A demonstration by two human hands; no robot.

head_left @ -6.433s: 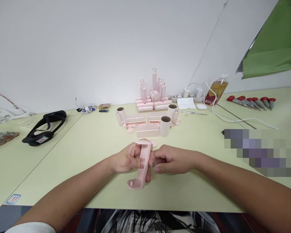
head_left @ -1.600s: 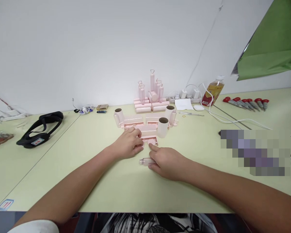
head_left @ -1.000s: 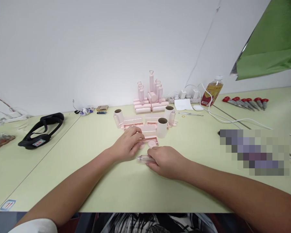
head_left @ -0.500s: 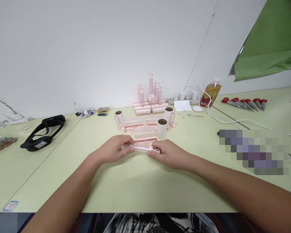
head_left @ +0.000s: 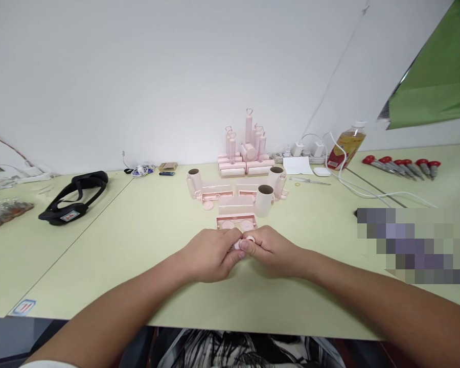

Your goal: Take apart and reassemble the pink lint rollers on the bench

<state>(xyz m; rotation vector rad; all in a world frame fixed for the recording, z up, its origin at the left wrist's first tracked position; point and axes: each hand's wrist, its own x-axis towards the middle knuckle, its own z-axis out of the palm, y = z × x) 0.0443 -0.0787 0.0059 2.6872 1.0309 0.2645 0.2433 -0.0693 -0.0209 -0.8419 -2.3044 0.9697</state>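
Observation:
My left hand (head_left: pixel 209 253) and my right hand (head_left: pixel 270 249) meet above the pale green table (head_left: pixel 145 240), fingers curled together round a small pink plastic piece (head_left: pixel 245 241) of which only a rounded end shows. Just beyond my knuckles lies a pink tray part (head_left: pixel 235 222) with two round discs in it. Further back stand cardboard-cored pink rolls (head_left: pixel 263 200) and pink cases (head_left: pixel 235 203).
A stack of pink parts (head_left: pixel 247 153) stands at the wall. A black headset (head_left: pixel 74 197) lies left. To the right are an oil bottle (head_left: pixel 347 144), white cables (head_left: pixel 364 189), red-handled screwdrivers (head_left: pixel 400 166) and a green sheet (head_left: pixel 437 76).
Both hands had lifted a long pink piece off the table; they have come back toward me and closed tightly together round a small pink piece. The tray part now lies uncovered.

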